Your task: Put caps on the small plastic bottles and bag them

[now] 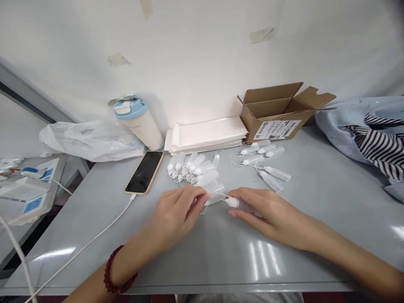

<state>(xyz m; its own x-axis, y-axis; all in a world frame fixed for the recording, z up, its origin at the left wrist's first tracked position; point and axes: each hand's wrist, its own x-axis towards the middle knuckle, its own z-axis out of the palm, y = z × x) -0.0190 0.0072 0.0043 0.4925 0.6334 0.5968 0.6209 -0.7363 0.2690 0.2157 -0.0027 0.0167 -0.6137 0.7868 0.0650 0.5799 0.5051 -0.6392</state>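
From the head camera, 2 hands are over a grey table [315, 202]. The right hand [265, 210] lies flat and low, with its fingers closed around 1 small bottle [241, 204]. The bottle is clear with a white top, and it pokes out of the fingers toward the left hand [176, 214]. The left hand's fingertips [203, 197] are pinched close together right at the thin end of that bottle. I cannot tell if they hold anything.

Just behind the left hand's fingers there is 1 pile of bottles [197, 168]. They are too jumbled to count. Behind the right hand, a bit farther off, 6 more bottles [267, 162] lie spread out.

Left of the pile lies 1 phone [145, 171], face up, with 1 white cable [94, 240] that runs back past the left arm. Past the phone stand 1 cup [139, 122] with a blue lid and 1 plastic bag [91, 141]. Behind the pile is 1 stack of white sheets [208, 134], and beside it sits 1 open cardboard box [277, 111]. Far to the right of the right hand lies some striped cloth [375, 143]. The left wrist wears 1 red bead bracelet [115, 273].
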